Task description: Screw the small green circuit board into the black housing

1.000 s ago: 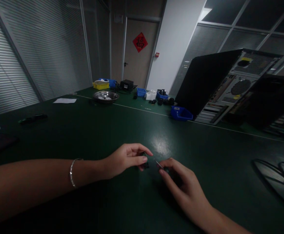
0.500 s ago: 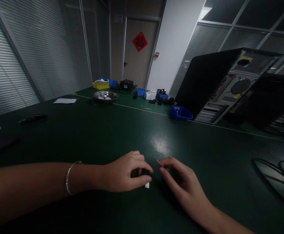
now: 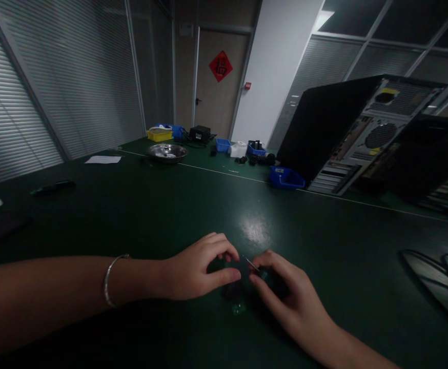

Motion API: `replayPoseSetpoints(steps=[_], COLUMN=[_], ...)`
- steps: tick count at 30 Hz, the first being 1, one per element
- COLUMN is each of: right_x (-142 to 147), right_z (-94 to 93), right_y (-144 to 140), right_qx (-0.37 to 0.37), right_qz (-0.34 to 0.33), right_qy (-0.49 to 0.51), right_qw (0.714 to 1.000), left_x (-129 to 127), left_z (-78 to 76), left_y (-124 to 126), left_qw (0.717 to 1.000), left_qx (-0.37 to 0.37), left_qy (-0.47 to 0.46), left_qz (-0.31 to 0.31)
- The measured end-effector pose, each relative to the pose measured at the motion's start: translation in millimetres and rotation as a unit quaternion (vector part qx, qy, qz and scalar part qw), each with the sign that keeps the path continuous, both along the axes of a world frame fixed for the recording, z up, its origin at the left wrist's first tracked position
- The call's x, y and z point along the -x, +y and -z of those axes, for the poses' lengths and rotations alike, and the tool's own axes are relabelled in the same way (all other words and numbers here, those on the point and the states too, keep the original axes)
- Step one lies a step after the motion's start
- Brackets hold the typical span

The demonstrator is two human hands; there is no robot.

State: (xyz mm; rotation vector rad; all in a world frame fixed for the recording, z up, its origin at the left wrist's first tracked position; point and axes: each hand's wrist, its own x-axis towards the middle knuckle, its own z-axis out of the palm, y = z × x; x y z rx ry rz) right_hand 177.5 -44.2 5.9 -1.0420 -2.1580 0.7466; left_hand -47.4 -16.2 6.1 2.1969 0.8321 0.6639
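Half a second ago a small white piece showed just under the left thumb; now that spot shows only a faint greenish bit (image 3: 238,308) on the mat (image 3: 139,215). The left hand (image 3: 199,269) has lifted its fingers slightly and pinches a small dark part (image 3: 236,270) between thumb and forefinger, low over the mat. The right hand (image 3: 285,292) has crept closer, its fingertips closed on a thin metal tool (image 3: 251,264) whose tip points at the part. The two hands are nearly touching; the part is too dark to tell more.

Count: two hands, one bracelet (image 3: 110,279) on the left wrist. Farther back stand one steel bowl (image 3: 167,151), one yellow bin (image 3: 159,134), one near blue bin (image 3: 285,179), two computer cases (image 3: 362,133), and one paper sheet (image 3: 103,159).
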Motion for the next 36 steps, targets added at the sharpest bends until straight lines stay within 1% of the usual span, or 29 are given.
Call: replayPoseSetpoints(steps=[3, 7, 10, 13, 16, 18, 20, 22, 24, 26, 29, 33, 36], right_x=[-2, -4, -3, -2, 0, 0, 1, 0, 0, -1, -1, 0, -1], right_z=[-1.6, -7.5, -10.9, -11.8, -11.2, -10.1, -8.2, -5.6, -3.0, -1.7, -2.9, -5.3, -3.5], right_y=[-3, -5, -5, -5, -5, -5, -5, -3, -2, 0, 2, 4, 6], right_qx=[-0.016, -0.014, -0.018, -0.025, -0.037, -0.046, -0.044, -0.019, 0.017, 0.049, 0.081, 0.103, 0.122], right_qz=[-0.05, -0.116, -0.14, -0.153, -0.156, -0.156, -0.151, -0.136, -0.1, -0.055, -0.006, 0.02, 0.037], right_qy=[-0.043, -0.14, -0.177, -0.191, -0.189, -0.183, -0.168, -0.134, -0.087, -0.048, 0.001, 0.066, 0.099], right_qw=[0.998, 0.983, 0.974, 0.969, 0.969, 0.969, 0.973, 0.981, 0.991, 0.996, 0.997, 0.992, 0.987], left_x=[3, 6, 8, 7, 6, 6, 7, 7, 7, 6, 4, 2, 2], left_z=[-0.7, -0.9, -0.1, -1.5, -5.1, -6.1, -4.2, -0.1, 4.4, 7.4, 8.4, 7.8, 7.7], left_y=[2, 5, 7, 8, 8, 9, 10, 12, 15, 17, 18, 18, 18], left_qw=[0.999, 0.993, 0.991, 0.995, 0.995, 0.989, 0.976, 0.952, 0.927, 0.919, 0.923, 0.922, 0.92], left_qx=[-0.018, -0.051, -0.054, -0.017, 0.054, 0.109, 0.173, 0.242, 0.289, 0.299, 0.29, 0.303, 0.313], left_qy=[0.013, 0.044, 0.05, 0.027, -0.03, -0.063, -0.107, -0.171, -0.221, -0.242, -0.242, -0.234, -0.23], left_qz=[0.034, 0.098, 0.107, 0.095, 0.082, 0.075, 0.075, 0.083, 0.087, 0.081, 0.07, 0.052, 0.052])
